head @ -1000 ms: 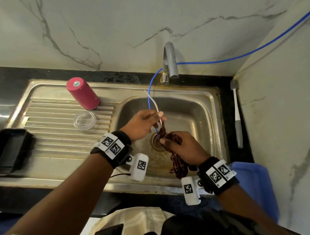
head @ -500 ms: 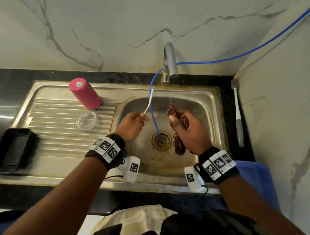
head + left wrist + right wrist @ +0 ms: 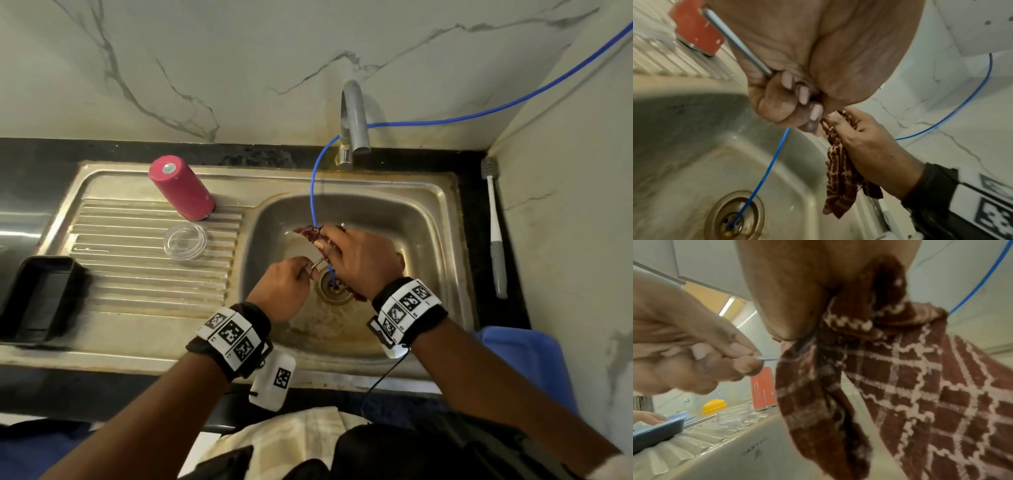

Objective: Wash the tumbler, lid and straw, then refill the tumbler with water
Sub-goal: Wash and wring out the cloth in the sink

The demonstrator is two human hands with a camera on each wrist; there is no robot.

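Over the sink basin (image 3: 424,240) my left hand (image 3: 305,274) grips the thin straw (image 3: 317,265) in curled fingers. The straw (image 3: 768,358) runs from those fingers into a brown checked cloth (image 3: 900,386). My right hand (image 3: 329,240) is clenched round the bunched cloth (image 3: 306,232), whose tail hangs toward the drain (image 3: 735,216). The straw's (image 3: 735,40) other end juts out behind my left palm. The red tumbler (image 3: 181,188) stands upside down on the drainboard. The clear lid (image 3: 185,241) lies just in front of it.
The tap (image 3: 354,120) rises behind the basin, and a blue hose (image 3: 313,192) drops from it into the drain. A long brush (image 3: 495,226) lies on the right counter. A black tray (image 3: 34,298) sits at the drainboard's left end. A blue tub (image 3: 524,359) stands lower right.
My hands were apart half a second ago. The right hand has brought the cloth down onto the straw, and the left hand has shifted right toward the drain.
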